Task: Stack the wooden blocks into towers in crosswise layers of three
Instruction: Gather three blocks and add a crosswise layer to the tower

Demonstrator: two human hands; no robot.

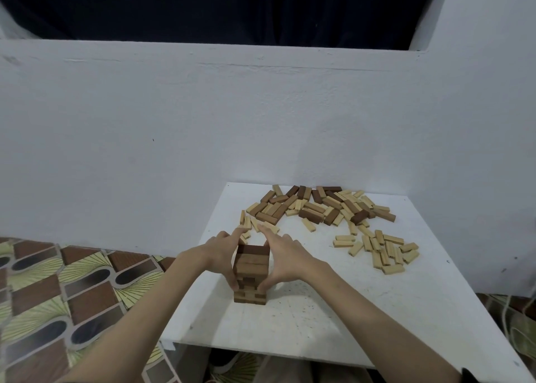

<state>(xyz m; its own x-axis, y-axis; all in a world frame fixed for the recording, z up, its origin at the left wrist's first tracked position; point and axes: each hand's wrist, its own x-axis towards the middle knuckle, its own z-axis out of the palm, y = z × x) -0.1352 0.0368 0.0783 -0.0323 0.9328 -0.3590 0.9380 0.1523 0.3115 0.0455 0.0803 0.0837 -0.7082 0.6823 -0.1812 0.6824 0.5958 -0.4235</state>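
With our left hand [222, 252] and right hand [285, 259] pressing flat from 9 and 3 o'clock, fingers straight, uneven pressure could topple the tower [250, 272].

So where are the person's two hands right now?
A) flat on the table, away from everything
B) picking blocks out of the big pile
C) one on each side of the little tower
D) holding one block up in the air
C: the left hand and the right hand press with straight fingers against opposite sides of the tower, while the loose blocks lie untouched farther back on the white table.
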